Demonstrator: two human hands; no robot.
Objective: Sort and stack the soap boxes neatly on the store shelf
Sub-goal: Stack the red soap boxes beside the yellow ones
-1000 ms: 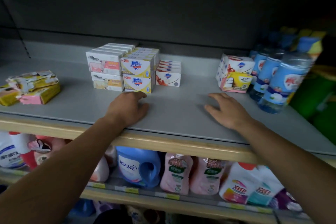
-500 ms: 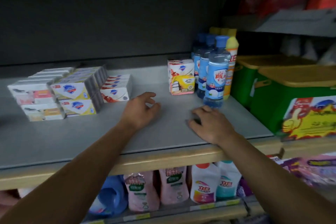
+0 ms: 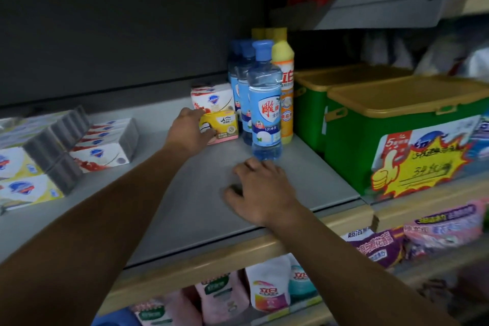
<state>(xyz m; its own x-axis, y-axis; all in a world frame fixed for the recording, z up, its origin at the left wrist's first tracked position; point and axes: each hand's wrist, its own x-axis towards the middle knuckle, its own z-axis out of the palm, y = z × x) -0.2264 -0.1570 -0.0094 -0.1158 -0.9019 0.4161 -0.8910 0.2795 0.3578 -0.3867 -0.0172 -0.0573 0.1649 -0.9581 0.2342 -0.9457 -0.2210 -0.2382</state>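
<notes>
A yellow and pink soap box (image 3: pixel 225 126) lies on the grey shelf (image 3: pixel 185 206) beside the bottles, with a white and red soap box (image 3: pixel 211 96) stacked on it. My left hand (image 3: pixel 189 131) has its fingers around the left end of the yellow and pink box. My right hand (image 3: pixel 260 190) rests flat on the shelf, fingers apart, holding nothing. At the left stand neat stacks of soap boxes: a low row of white and red ones (image 3: pixel 102 151) and taller yellow and white ones (image 3: pixel 23 177).
Blue-capped clear bottles (image 3: pixel 264 106) and a yellow bottle (image 3: pixel 284 92) stand right of the two boxes. Green tubs with yellow lids (image 3: pixel 383 124) fill the shelf's right side. Detergent pouches (image 3: pixel 267 288) hang on the shelf below.
The view has swung right. My left hand reached forward from the bare shelf to the yellow and pink box and closed on its end. My right hand stayed flat on the shelf.
</notes>
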